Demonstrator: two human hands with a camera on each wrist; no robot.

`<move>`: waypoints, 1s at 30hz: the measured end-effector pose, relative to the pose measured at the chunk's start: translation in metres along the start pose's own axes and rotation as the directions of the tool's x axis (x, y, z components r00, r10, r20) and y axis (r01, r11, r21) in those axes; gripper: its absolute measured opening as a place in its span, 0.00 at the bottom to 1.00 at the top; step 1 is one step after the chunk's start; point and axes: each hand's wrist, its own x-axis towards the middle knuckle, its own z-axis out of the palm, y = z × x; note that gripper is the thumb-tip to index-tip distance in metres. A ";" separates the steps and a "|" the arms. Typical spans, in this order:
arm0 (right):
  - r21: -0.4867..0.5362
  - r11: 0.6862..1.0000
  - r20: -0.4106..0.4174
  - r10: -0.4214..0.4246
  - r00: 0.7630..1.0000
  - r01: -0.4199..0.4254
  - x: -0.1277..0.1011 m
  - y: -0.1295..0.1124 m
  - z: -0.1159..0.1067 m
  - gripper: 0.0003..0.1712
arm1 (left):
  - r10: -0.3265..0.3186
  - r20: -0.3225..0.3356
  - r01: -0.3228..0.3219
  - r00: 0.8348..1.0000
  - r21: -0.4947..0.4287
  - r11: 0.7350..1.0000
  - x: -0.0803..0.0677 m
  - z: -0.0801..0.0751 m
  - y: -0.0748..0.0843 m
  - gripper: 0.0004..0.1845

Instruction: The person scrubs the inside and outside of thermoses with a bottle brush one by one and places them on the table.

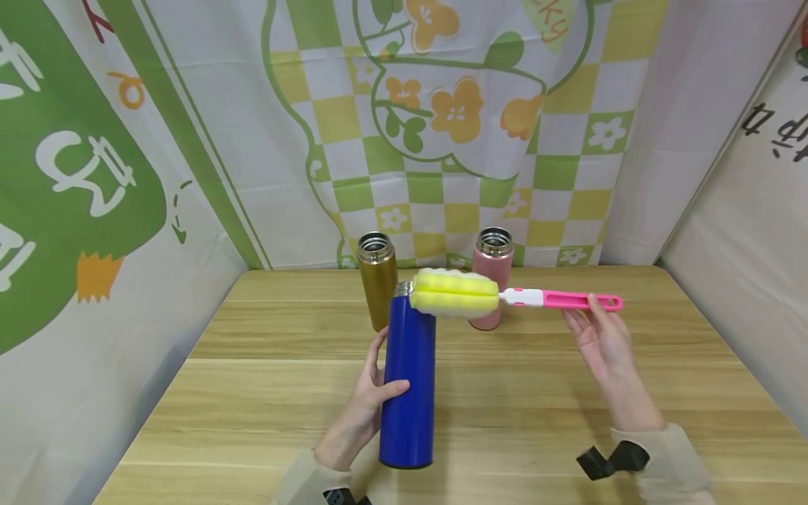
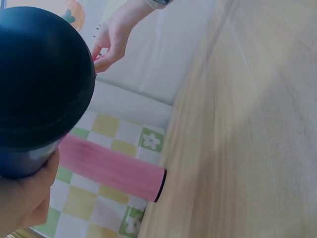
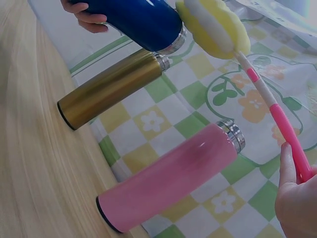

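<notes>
Blue and glossy, the flask (image 1: 409,382) stands upright on the wooden table (image 1: 536,393), near its front edge, with no lid on its steel mouth. We find the left hand (image 1: 366,407) wrapped around its middle, thumb on the near face and fingers behind; the grasp looks firm. The right hand (image 1: 602,337) pinches the pink handle of a bottle brush (image 1: 505,297) close to its far end, holding it roughly level. The yellow sponge head (image 1: 453,292) sits at the flask's mouth, touching or just beside the rim; we cannot tell which.

We judge the flask rigid and fairly smooth, likely to slip in a loose hold, so the mid-body grasp suits it. The sponge looks soft and should compress on entry. The handle looks thin and light, and may flex under a hard push; a hold nearer the sponge would give better control.

Behind stand a gold flask (image 1: 376,280) and a pink flask (image 1: 493,277), both upright and open, well apart from each other, against a checked cloth backdrop (image 1: 442,140).
</notes>
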 end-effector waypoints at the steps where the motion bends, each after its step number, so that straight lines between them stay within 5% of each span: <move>1: 0.010 1.000 -0.007 0.005 1.000 -0.005 -0.001 -0.001 0.000 0.03 | 0.008 -0.004 -0.008 1.000 0.025 1.000 0.000 0.000 0.000 0.45; 7: 0.062 0.998 0.003 0.020 1.000 -0.020 -0.005 -0.010 -0.005 0.06 | 0.066 -0.020 -0.064 0.998 0.083 0.995 -0.001 -0.002 0.000 0.43; 14: 0.072 0.997 0.042 0.025 0.999 -0.028 -0.011 -0.015 -0.008 0.09 | 0.101 -0.118 -0.095 0.988 0.052 0.994 -0.004 -0.002 -0.001 0.36; 22: 0.066 0.997 0.039 0.038 0.999 -0.040 -0.014 -0.019 -0.011 0.09 | 0.024 -0.227 -0.009 0.974 0.067 0.998 -0.006 0.004 0.001 0.31; 30: 0.059 0.997 0.057 0.044 0.997 -0.047 -0.014 -0.020 -0.011 0.09 | -0.006 -0.158 0.016 0.987 0.061 0.998 -0.005 0.001 0.000 0.37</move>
